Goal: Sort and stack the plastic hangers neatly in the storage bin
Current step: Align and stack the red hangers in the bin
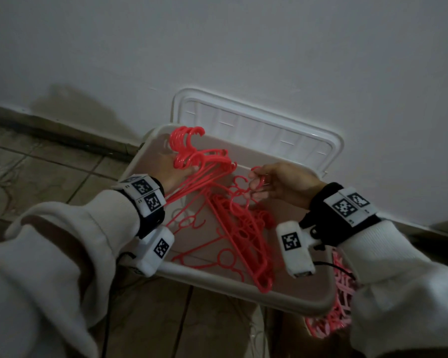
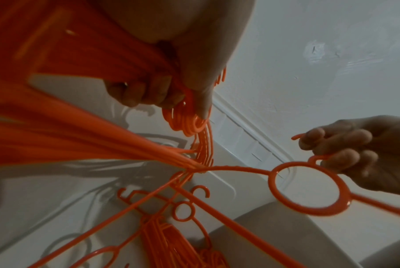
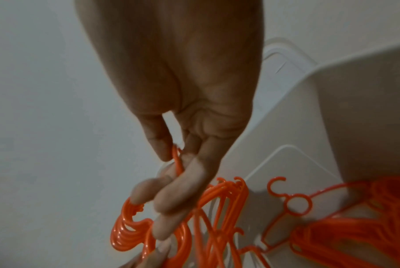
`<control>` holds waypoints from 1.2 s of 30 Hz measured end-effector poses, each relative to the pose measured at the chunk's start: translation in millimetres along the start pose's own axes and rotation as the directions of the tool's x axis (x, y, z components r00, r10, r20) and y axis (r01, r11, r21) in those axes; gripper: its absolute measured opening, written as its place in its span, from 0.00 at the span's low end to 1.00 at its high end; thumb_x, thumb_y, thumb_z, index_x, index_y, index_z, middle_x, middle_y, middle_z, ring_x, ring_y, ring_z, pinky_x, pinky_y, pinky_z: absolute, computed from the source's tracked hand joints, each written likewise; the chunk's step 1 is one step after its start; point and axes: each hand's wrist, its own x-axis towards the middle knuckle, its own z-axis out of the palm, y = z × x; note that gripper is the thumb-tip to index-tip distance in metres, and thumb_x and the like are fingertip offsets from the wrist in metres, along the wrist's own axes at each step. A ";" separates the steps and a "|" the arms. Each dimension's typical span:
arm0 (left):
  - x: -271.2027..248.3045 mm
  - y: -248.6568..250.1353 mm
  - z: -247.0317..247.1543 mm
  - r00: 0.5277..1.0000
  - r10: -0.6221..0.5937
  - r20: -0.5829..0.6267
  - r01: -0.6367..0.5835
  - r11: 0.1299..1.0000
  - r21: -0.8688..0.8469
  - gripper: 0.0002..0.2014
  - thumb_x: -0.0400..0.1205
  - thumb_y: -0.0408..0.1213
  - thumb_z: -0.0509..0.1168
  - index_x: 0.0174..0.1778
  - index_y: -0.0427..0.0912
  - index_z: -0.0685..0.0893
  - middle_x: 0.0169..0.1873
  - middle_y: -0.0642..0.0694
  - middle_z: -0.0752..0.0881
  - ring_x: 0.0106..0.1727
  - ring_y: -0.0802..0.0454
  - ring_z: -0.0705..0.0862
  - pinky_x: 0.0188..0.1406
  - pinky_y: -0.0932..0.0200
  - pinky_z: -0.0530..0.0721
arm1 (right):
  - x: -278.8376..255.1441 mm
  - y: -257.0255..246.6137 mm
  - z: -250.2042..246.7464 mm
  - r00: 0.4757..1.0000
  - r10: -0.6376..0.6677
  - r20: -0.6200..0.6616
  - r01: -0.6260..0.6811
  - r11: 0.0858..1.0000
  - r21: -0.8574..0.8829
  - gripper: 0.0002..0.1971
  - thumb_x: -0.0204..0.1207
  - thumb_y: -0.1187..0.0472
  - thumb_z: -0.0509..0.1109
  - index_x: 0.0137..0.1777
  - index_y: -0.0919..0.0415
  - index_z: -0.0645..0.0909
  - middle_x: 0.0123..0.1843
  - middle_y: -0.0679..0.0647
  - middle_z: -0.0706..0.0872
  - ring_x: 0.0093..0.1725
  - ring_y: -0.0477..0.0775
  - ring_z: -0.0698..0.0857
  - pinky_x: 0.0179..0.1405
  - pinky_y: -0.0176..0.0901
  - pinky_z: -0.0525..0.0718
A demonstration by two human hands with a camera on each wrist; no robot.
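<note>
A white storage bin (image 1: 246,297) stands on the floor against the wall. Several loose coral-red hangers (image 1: 239,229) lie tangled inside it. My left hand (image 1: 175,167) grips a bundle of hangers (image 1: 192,153) by their necks, hooks aligned and pointing to the wall; the same bundle of hangers (image 2: 187,123) shows under my thumb. My right hand (image 1: 267,180) pinches the hook of a single hanger (image 1: 259,177) above the bin's middle. The single hanger's ring (image 2: 306,188) hangs below my right fingers (image 2: 338,157). In the right wrist view my fingertips (image 3: 171,195) close on the thin hook (image 3: 177,159).
The bin's white lid (image 1: 259,130) leans upright against the wall behind the bin. A pink basket (image 1: 339,306) with more hangers sits on the tiled floor (image 1: 49,171) at the bin's right front corner. Thin cables run across the floor near the bin's front.
</note>
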 end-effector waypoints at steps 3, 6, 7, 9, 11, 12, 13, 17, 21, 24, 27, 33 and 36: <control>0.5 -2.2 2.5 0.998 0.023 0.056 -0.022 0.999 -0.027 0.16 0.74 0.56 0.66 0.51 0.52 0.86 0.49 0.51 0.89 0.56 0.49 0.84 0.69 0.43 0.74 | -5.0 -3.4 3.4 0.989 -0.005 0.147 -0.023 0.982 0.189 0.11 0.84 0.63 0.50 0.47 0.64 0.74 0.33 0.57 0.90 0.34 0.53 0.91 0.37 0.33 0.87; -6.8 8.0 3.9 0.993 0.016 0.115 0.002 0.988 -0.155 0.14 0.75 0.53 0.69 0.53 0.52 0.86 0.52 0.47 0.89 0.57 0.47 0.86 0.67 0.44 0.77 | -8.8 -6.1 8.8 0.970 -0.050 0.240 0.000 0.978 0.207 0.13 0.85 0.63 0.51 0.54 0.67 0.75 0.39 0.56 0.92 0.38 0.51 0.91 0.38 0.31 0.88; -8.1 11.3 4.7 0.993 0.007 0.116 0.016 0.979 -0.201 0.14 0.77 0.49 0.69 0.55 0.48 0.86 0.53 0.45 0.89 0.57 0.46 0.85 0.66 0.47 0.78 | -9.7 -6.1 11.0 0.968 -0.059 0.244 0.015 0.983 0.182 0.14 0.84 0.62 0.52 0.52 0.67 0.78 0.39 0.55 0.92 0.38 0.49 0.91 0.37 0.30 0.88; -11.2 17.2 6.6 0.993 -0.017 0.120 0.047 0.967 -0.252 0.16 0.79 0.41 0.68 0.60 0.40 0.84 0.56 0.42 0.87 0.57 0.48 0.85 0.56 0.65 0.80 | -8.4 -4.2 15.2 0.969 -0.074 0.236 0.039 0.988 0.149 0.14 0.84 0.61 0.54 0.49 0.67 0.80 0.37 0.55 0.91 0.36 0.48 0.91 0.34 0.29 0.87; -14.5 22.5 7.4 0.991 -0.012 0.133 0.044 0.968 -0.245 0.17 0.79 0.39 0.68 0.63 0.38 0.82 0.57 0.41 0.86 0.53 0.54 0.83 0.40 0.81 0.76 | -2.7 -0.5 19.4 0.974 -0.105 0.200 0.070 0.982 0.174 0.13 0.84 0.62 0.55 0.51 0.67 0.80 0.36 0.54 0.91 0.35 0.47 0.91 0.32 0.29 0.87; -15.8 25.1 7.1 0.990 -0.003 0.144 0.038 0.971 -0.237 0.18 0.79 0.39 0.68 0.64 0.39 0.82 0.57 0.42 0.86 0.52 0.56 0.83 0.35 0.84 0.75 | 2.0 1.9 20.9 0.978 -0.126 0.166 0.094 0.977 0.191 0.12 0.84 0.63 0.55 0.54 0.67 0.79 0.35 0.53 0.91 0.34 0.46 0.90 0.31 0.28 0.86; -17.7 27.7 7.0 0.987 0.008 0.159 0.030 0.972 -0.233 0.18 0.79 0.40 0.68 0.64 0.40 0.82 0.55 0.44 0.86 0.49 0.58 0.83 0.32 0.84 0.75 | 6.5 4.5 22.7 0.981 -0.151 0.125 0.122 0.970 0.211 0.12 0.84 0.63 0.55 0.57 0.68 0.78 0.33 0.52 0.91 0.33 0.44 0.90 0.31 0.27 0.86; -23.3 35.9 10.9 0.975 0.015 0.220 0.045 0.963 -0.265 0.17 0.78 0.39 0.70 0.63 0.40 0.83 0.46 0.52 0.86 0.38 0.77 0.77 0.46 0.75 0.82 | 21.8 14.2 27.9 0.976 -0.210 -0.051 0.216 0.939 0.267 0.11 0.84 0.63 0.56 0.48 0.66 0.78 0.28 0.48 0.89 0.29 0.41 0.89 0.29 0.26 0.85; -27.2 39.6 15.5 0.958 0.015 0.286 0.060 0.966 -0.252 0.16 0.74 0.41 0.73 0.57 0.44 0.85 0.49 0.50 0.87 0.43 0.64 0.83 0.41 0.83 0.77 | 34.5 21.3 35.7 0.928 -0.280 -0.246 0.332 0.920 0.208 0.07 0.81 0.65 0.62 0.42 0.65 0.77 0.22 0.47 0.86 0.22 0.38 0.83 0.20 0.25 0.78; -27.4 32.4 18.5 0.958 -0.005 0.288 0.060 0.982 -0.181 0.24 0.66 0.45 0.79 0.58 0.47 0.84 0.52 0.53 0.88 0.54 0.58 0.85 0.59 0.66 0.79 | 42.1 26.4 39.8 0.888 -0.292 -0.356 0.365 0.917 0.160 0.11 0.77 0.65 0.69 0.32 0.62 0.78 0.20 0.46 0.80 0.18 0.38 0.76 0.18 0.26 0.74; -27.9 26.5 21.8 0.956 -0.017 0.292 0.057 0.990 -0.129 0.25 0.60 0.45 0.82 0.53 0.50 0.85 0.50 0.56 0.88 0.52 0.59 0.85 0.63 0.61 0.80 | 45.4 26.4 41.8 0.891 -0.253 -0.377 0.351 0.910 0.220 0.12 0.75 0.67 0.71 0.30 0.65 0.78 0.16 0.47 0.80 0.16 0.38 0.77 0.19 0.27 0.78; -30.5 24.6 22.7 0.969 -0.035 0.244 0.066 0.990 -0.121 0.28 0.57 0.45 0.83 0.54 0.51 0.84 0.50 0.53 0.88 0.52 0.56 0.86 0.60 0.61 0.80 | 43.5 25.4 47.2 0.911 -0.255 -0.325 0.329 0.923 0.200 0.10 0.74 0.68 0.71 0.32 0.68 0.80 0.16 0.49 0.82 0.17 0.40 0.80 0.21 0.27 0.81; -27.8 21.7 26.5 0.969 -0.054 0.242 0.053 0.999 0.009 0.25 0.58 0.40 0.82 0.50 0.46 0.83 0.48 0.49 0.88 0.52 0.48 0.86 0.58 0.54 0.83 | 41.6 23.5 52.8 0.936 -0.215 -0.278 0.297 0.906 0.301 0.08 0.75 0.69 0.70 0.34 0.69 0.80 0.16 0.50 0.82 0.17 0.40 0.81 0.20 0.27 0.81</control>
